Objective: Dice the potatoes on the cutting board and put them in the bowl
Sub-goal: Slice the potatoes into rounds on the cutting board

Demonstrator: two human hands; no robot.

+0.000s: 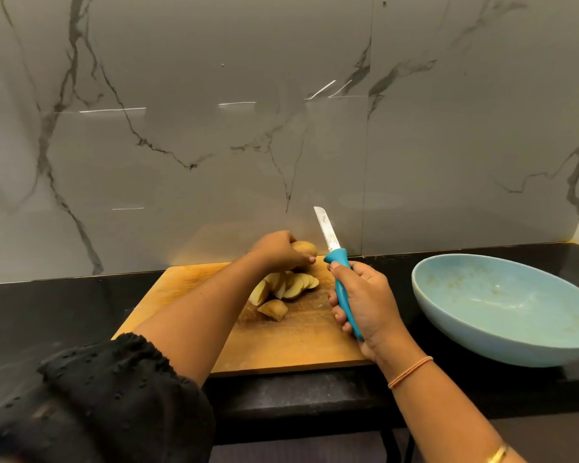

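Head view, left hand: the left hand (pixel 278 250) reaches across to the far edge of the cutting board (pixel 214 315), fingers curled round a whole potato (pixel 305 248) and gripping it from above.
Head view, right hand: the right hand (pixel 365 302) is wrapped round the blue handle of a knife (pixel 335 262), fingers folded tight on it; it is held over the right side of the board, clear of the potato.
Knife blade: the short serrated blade points up and away toward the wall, tilted slightly left, touching nothing.
Cut potato: a fan of potato slices (pixel 298 285) lies mid-board, just below the left hand, the pieces overlapping one another.
Separate piece: a potato chunk (pixel 273 309) with skin on it sits on the board just nearer than the slices.
Board: wooden, scored with cut marks, lying on a black counter (pixel 47 315); its near edge overhangs the counter front.
Bowl: a wide light-blue bowl (pixel 448 315) stands on the counter just right of the board; no potato is visible in it, only faint specks on its inner surface.
Backdrop: a grey marble-veined wall (pixel 214 128) rises behind the counter.
Sleeve and wrists: a black dotted sleeve (pixel 114 396) covers the left upper arm; a thin orange band (pixel 410 372) circles the right wrist.
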